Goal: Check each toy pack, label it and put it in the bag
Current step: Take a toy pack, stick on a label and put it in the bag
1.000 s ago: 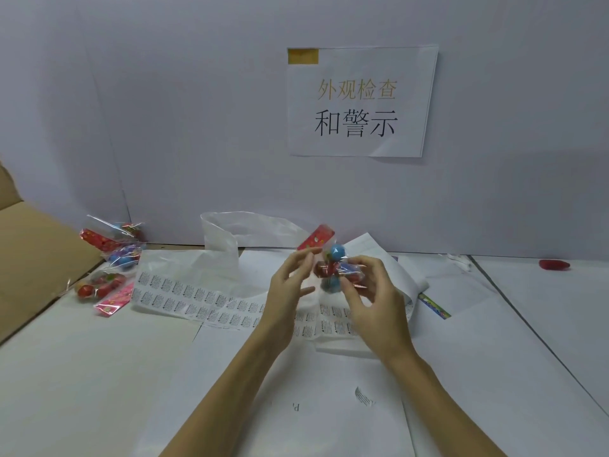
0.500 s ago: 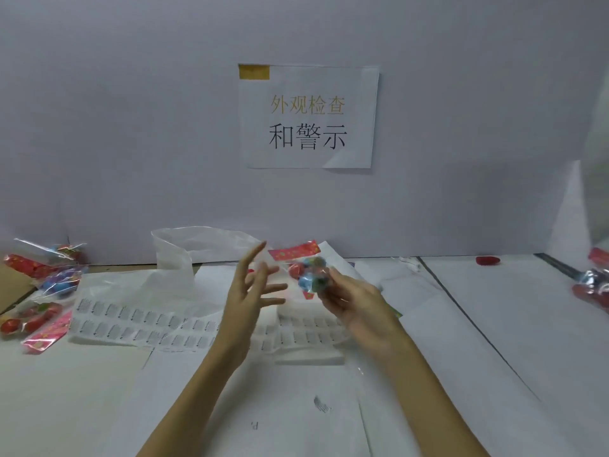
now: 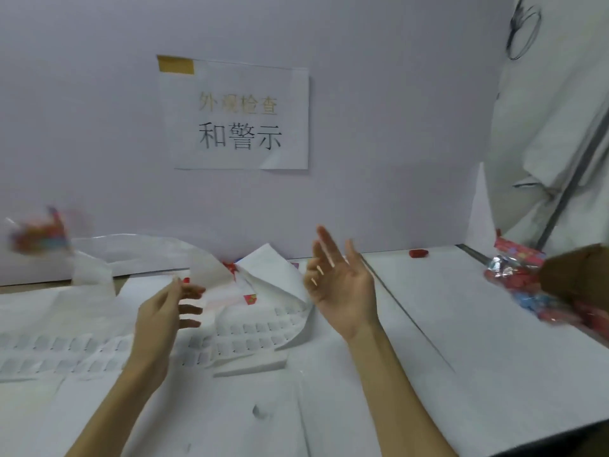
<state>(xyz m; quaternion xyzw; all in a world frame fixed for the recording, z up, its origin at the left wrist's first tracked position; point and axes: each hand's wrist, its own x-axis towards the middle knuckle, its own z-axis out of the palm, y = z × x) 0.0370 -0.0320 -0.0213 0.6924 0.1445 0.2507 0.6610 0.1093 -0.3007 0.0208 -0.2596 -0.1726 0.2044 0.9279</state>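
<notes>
Both hands hover empty above the label sheets (image 3: 257,331), probably between packs. The left hand (image 3: 164,311) has straight fingers pointing right; the right hand (image 3: 342,285) is palm-up, fingers spread. Beyond the sheets, the plastic bag (image 3: 138,252) lies open; toy packs (image 3: 527,285) wait far right.

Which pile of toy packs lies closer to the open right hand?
The toy packs at the right edge, red and blue beside a brown shape, lie closer to the right hand. The blurred packs at far left lie beyond the left hand.
</notes>
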